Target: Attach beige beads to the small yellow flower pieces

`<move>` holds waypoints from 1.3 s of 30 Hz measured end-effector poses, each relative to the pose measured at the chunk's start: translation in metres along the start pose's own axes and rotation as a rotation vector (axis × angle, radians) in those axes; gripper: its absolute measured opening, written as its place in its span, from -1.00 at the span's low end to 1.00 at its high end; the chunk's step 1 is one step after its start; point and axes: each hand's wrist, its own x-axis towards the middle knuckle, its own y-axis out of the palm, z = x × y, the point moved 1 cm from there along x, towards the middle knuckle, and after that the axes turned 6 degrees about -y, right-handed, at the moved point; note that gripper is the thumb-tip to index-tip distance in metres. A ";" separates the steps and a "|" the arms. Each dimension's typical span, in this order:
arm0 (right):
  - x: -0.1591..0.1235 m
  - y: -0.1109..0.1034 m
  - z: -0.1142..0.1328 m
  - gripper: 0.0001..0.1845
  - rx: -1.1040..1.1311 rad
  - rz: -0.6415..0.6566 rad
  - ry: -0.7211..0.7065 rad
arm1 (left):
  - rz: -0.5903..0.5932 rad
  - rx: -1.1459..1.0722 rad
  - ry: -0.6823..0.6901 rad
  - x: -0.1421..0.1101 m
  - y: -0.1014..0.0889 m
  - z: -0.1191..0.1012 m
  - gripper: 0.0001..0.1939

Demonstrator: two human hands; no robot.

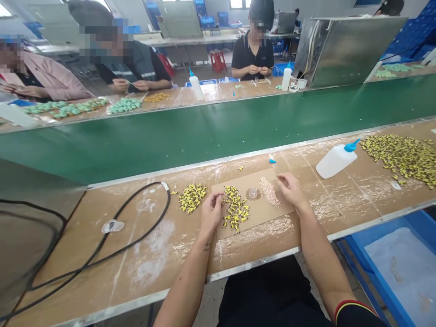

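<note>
My left hand (211,211) is closed, fingertips pinched together at the left edge of a pile of small yellow-and-black pieces (235,209). Whatever it may hold is too small to make out. My right hand (292,190) is also closed, thumb against the fingers, just right of a heap of tiny pale pink beads (270,190); anything in its grip is hidden. Between the hands, a small clear cup (253,193) stands on a flat cardboard sheet (262,219), with the pile and the beads on either side. A second yellow-and-black pile (192,198) lies left of my left hand.
A white bottle with a blue nozzle (335,161) lies tilted at right, before a large yellow-and-black heap (402,156). A black cable (127,245) loops across the left. Beyond runs a green belt (218,122); several people work behind it. A blue crate (402,254) sits lower right.
</note>
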 end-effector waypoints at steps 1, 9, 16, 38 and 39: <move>-0.002 -0.005 0.000 -0.54 -0.036 0.047 0.002 | -0.005 -0.002 -0.003 0.000 -0.001 0.001 -0.64; -0.003 0.002 0.013 -0.86 -0.178 0.214 0.015 | -0.009 -0.006 -0.013 -0.002 -0.004 -0.002 -0.65; -0.002 -0.005 0.013 -0.86 -0.117 0.192 0.005 | -0.061 -0.063 -0.009 -0.001 -0.004 0.000 -0.60; -0.003 0.035 0.105 -0.86 0.451 0.058 -0.389 | 0.418 -0.353 -0.020 -0.032 0.035 -0.064 -0.54; -0.005 0.035 0.107 -0.87 0.432 0.076 -0.393 | 0.449 -0.366 -0.029 -0.036 0.035 -0.064 -0.52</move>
